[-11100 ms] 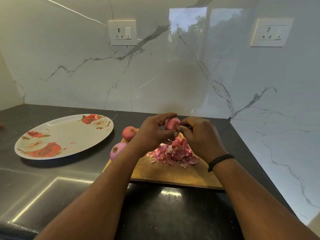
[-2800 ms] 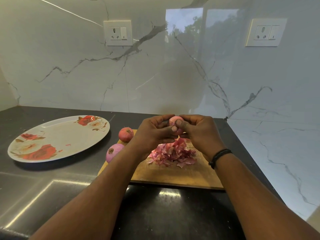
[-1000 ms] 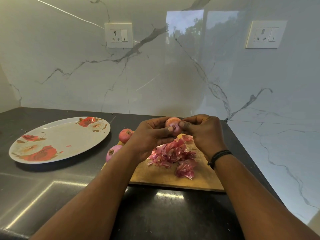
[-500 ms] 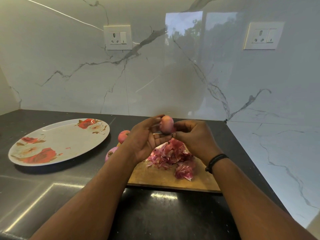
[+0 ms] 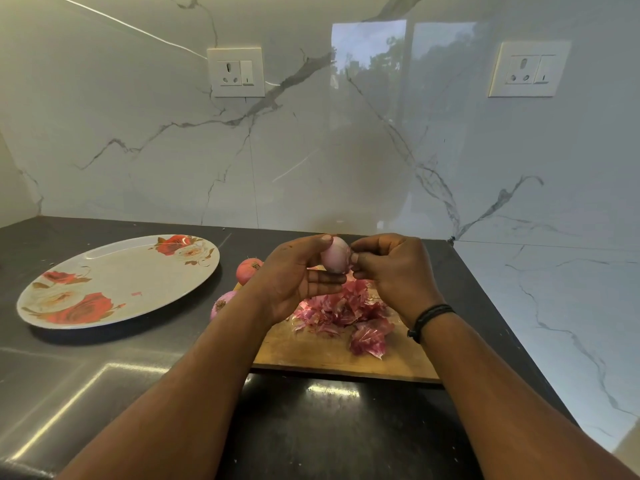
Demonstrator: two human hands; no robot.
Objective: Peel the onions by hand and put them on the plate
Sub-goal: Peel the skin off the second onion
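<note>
Holding one pale, largely peeled onion (image 5: 335, 255) above the far end of the cutting board (image 5: 332, 358), the left hand (image 5: 294, 278) has its fingers (image 5: 327, 279) curled beneath the bulb and the thumb over its top. The right hand (image 5: 394, 271) meets the onion from the other side, fingertips pinched at its surface; whether they have hold of a strip of skin cannot be told. A black band (image 5: 427, 318) circles the right wrist.

Two further onions, both still in red skin, lie at the board's left edge: one (image 5: 247, 268) toward the wall, one (image 5: 221, 304) nearer the viewer and partly hidden by the left forearm. One heap of purple-red peelings (image 5: 341, 308) sits on the board directly under the hands, with one larger loose piece (image 5: 369, 341) just in front of it.

One oval plate (image 5: 117, 275) with a red rose pattern rests on the dark bench (image 5: 329, 431), well to the left of the board. It carries no onions, only one tiny reddish scrap (image 5: 136, 293).

Two switched wall sockets, one left (image 5: 236, 72) and one right (image 5: 527, 69), are set into the marble backsplash.
</note>
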